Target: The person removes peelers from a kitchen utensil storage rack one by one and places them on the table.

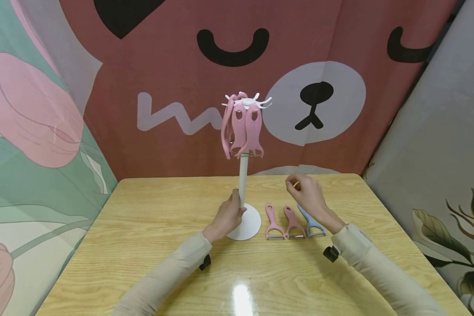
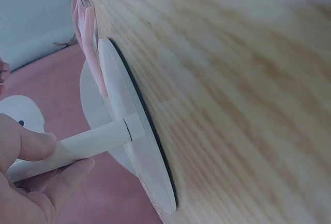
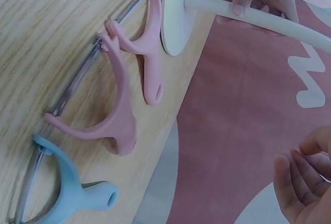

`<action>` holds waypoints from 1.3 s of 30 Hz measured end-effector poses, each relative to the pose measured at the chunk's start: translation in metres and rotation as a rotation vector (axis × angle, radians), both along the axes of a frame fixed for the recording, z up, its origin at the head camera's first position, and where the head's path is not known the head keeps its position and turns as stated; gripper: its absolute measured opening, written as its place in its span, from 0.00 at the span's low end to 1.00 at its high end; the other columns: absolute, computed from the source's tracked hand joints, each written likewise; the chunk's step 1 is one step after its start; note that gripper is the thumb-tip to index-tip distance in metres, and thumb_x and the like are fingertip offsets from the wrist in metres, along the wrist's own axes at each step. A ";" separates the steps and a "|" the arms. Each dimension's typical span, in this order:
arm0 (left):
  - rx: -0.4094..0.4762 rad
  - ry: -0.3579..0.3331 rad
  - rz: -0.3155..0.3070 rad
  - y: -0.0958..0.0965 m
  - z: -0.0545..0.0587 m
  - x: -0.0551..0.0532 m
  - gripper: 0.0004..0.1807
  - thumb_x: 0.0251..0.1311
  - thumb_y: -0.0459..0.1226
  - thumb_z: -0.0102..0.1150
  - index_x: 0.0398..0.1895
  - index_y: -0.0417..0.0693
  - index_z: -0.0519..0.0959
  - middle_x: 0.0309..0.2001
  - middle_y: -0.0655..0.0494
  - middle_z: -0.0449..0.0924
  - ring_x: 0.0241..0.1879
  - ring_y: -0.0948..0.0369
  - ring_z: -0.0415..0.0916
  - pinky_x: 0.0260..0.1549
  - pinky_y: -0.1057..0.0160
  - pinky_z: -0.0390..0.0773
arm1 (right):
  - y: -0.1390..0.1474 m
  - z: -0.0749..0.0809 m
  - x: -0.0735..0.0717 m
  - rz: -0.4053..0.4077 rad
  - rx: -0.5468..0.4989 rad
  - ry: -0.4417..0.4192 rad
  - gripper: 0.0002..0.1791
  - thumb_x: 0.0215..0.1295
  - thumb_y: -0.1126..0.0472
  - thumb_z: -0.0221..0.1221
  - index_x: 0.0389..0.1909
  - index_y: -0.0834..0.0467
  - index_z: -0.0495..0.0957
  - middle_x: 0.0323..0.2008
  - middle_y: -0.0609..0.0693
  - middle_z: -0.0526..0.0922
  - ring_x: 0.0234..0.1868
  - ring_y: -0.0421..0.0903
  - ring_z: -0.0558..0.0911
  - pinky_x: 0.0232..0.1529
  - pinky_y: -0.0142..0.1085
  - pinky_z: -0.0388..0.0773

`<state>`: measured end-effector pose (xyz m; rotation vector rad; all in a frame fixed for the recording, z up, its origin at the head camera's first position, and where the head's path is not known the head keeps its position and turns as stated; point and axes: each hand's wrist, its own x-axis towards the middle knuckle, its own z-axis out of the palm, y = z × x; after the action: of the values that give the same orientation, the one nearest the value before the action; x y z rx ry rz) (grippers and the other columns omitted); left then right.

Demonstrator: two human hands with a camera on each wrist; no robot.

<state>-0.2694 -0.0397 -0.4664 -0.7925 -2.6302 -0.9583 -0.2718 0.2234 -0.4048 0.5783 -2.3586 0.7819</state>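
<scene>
A white stand with a round base (image 1: 253, 226) stands upright on the table, and several pink peelers (image 1: 254, 131) hang from the hooks of its white top (image 1: 248, 102). My left hand (image 1: 229, 217) grips the pole (image 2: 93, 140) just above the base, thumb and fingers on either side of it. To the right of the base lie two pink peelers, a nearer one (image 1: 271, 216) and a second one (image 3: 121, 94), then a blue peeler (image 3: 67, 182). Above the blue peeler my right hand (image 1: 307, 193) is raised with loosely bent fingers and holds nothing.
The wooden table (image 1: 162, 263) reaches back to a hanging cloth (image 1: 174, 149) with a bear face. Patterned cloths hang at the left (image 1: 31, 184) and right (image 1: 426, 145). A black wrist device (image 1: 331, 253) sits under the right sleeve.
</scene>
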 end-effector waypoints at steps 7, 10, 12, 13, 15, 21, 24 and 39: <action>0.008 0.005 0.000 0.000 0.000 0.000 0.21 0.65 0.27 0.60 0.54 0.32 0.61 0.39 0.39 0.74 0.35 0.45 0.81 0.28 0.55 0.82 | -0.004 0.004 -0.001 0.019 0.006 0.012 0.03 0.66 0.67 0.61 0.37 0.63 0.83 0.28 0.52 0.84 0.22 0.43 0.80 0.25 0.39 0.76; 0.010 0.003 0.000 0.000 0.000 0.000 0.22 0.65 0.26 0.60 0.55 0.32 0.61 0.39 0.39 0.74 0.35 0.45 0.81 0.28 0.55 0.82 | -0.006 0.005 -0.002 0.019 0.007 0.007 0.04 0.67 0.67 0.61 0.38 0.62 0.83 0.28 0.52 0.84 0.22 0.44 0.80 0.24 0.39 0.76; 0.006 0.001 0.002 0.000 0.000 0.000 0.22 0.65 0.26 0.60 0.54 0.32 0.61 0.39 0.39 0.74 0.34 0.45 0.81 0.28 0.55 0.82 | -0.008 0.005 -0.002 0.019 0.003 0.007 0.04 0.67 0.67 0.61 0.38 0.62 0.83 0.28 0.52 0.84 0.22 0.44 0.80 0.24 0.39 0.76; 0.005 -0.001 0.003 0.000 0.001 0.000 0.22 0.65 0.27 0.60 0.55 0.32 0.61 0.39 0.39 0.74 0.35 0.45 0.81 0.28 0.55 0.82 | -0.008 0.006 -0.002 0.018 0.001 0.007 0.04 0.67 0.67 0.61 0.38 0.62 0.83 0.28 0.52 0.84 0.22 0.44 0.80 0.24 0.40 0.76; 0.005 -0.003 0.001 0.000 0.001 0.000 0.22 0.65 0.26 0.60 0.55 0.32 0.60 0.39 0.39 0.74 0.34 0.45 0.81 0.27 0.55 0.81 | -0.010 0.007 -0.002 0.018 -0.008 0.007 0.03 0.66 0.67 0.61 0.38 0.62 0.83 0.28 0.51 0.84 0.22 0.44 0.81 0.25 0.40 0.77; 0.011 0.004 -0.006 0.001 0.002 0.000 0.21 0.65 0.27 0.60 0.54 0.32 0.60 0.39 0.39 0.74 0.34 0.45 0.81 0.27 0.55 0.82 | -0.013 0.012 -0.003 0.027 -0.018 0.020 0.04 0.67 0.66 0.61 0.37 0.60 0.83 0.28 0.51 0.84 0.23 0.44 0.81 0.25 0.41 0.78; 0.015 0.007 -0.007 0.001 0.002 0.000 0.21 0.65 0.27 0.60 0.54 0.32 0.60 0.39 0.38 0.74 0.34 0.44 0.81 0.28 0.54 0.82 | -0.014 0.014 -0.005 0.038 -0.020 0.033 0.04 0.67 0.67 0.60 0.38 0.60 0.83 0.28 0.51 0.84 0.22 0.43 0.81 0.24 0.40 0.77; 0.015 0.006 -0.012 0.000 0.001 0.000 0.21 0.65 0.27 0.60 0.54 0.32 0.60 0.39 0.39 0.74 0.34 0.45 0.81 0.28 0.54 0.81 | -0.028 0.024 -0.005 0.079 -0.055 0.092 0.03 0.66 0.68 0.62 0.36 0.61 0.83 0.26 0.50 0.83 0.22 0.43 0.81 0.24 0.39 0.77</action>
<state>-0.2691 -0.0398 -0.4649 -0.8069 -2.6134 -0.9760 -0.2766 0.1958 -0.3807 0.6729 -2.2352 0.8347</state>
